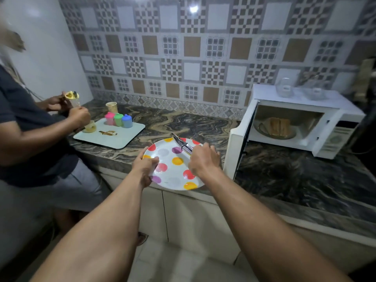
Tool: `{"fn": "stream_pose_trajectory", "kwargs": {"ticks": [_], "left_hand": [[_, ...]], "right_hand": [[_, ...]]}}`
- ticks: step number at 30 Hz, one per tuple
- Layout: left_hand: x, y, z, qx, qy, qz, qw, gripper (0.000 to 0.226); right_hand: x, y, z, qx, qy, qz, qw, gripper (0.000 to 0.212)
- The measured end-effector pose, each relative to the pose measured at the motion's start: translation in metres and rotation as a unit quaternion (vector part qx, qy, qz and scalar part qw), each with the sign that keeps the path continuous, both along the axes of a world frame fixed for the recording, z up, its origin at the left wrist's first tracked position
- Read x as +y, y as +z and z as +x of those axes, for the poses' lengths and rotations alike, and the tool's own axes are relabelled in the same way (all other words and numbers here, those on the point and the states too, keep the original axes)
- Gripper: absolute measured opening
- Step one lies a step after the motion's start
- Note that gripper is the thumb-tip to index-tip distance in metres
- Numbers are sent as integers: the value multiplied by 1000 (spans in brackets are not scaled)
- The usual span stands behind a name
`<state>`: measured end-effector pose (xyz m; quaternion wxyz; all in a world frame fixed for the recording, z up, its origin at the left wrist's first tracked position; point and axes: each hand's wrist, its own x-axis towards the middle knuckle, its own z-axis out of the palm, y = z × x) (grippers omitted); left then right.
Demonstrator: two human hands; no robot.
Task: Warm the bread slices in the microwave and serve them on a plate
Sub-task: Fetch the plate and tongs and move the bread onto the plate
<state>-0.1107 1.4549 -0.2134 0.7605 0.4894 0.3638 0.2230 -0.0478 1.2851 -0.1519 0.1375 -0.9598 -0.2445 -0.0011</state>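
Left hand [144,164] grips polka-dot plate [171,171], right hand [203,159] holds tongs [183,146]; guessing next: lifting bread slices [278,127] from open microwave [333,121], right of frame.

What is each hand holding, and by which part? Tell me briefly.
The left hand grips the polka-dot plate by its left rim. The right hand holds the metal tongs by their handle end, tips pointing away over the plate.

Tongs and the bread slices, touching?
Apart. Head view: tongs, in the right hand, are over the plate; bread slices sit inside the open microwave.
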Motion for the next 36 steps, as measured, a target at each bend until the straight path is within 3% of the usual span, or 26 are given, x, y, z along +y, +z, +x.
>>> {"fn": "stream_pose_trajectory", "kwargs": {"ticks": [10,19,27,36], "left_hand": [[-102,-2,-35,-16,-75,-16,997,56],[-195,-9,-15,-24,-161,-23,986,56],[-276,-3,44,-22,-209,-28,977,54],[-346,-2,132,-25,-175,-37,984,54]], "right_hand": [[-113,-1,-58,-34,-85,12,996,31],[-218,3,-62,-43,-174,20,984,26],[-295,10,-26,-52,-218,19,974,20],[-360,10,61,-64,-194,13,979,16]]}}
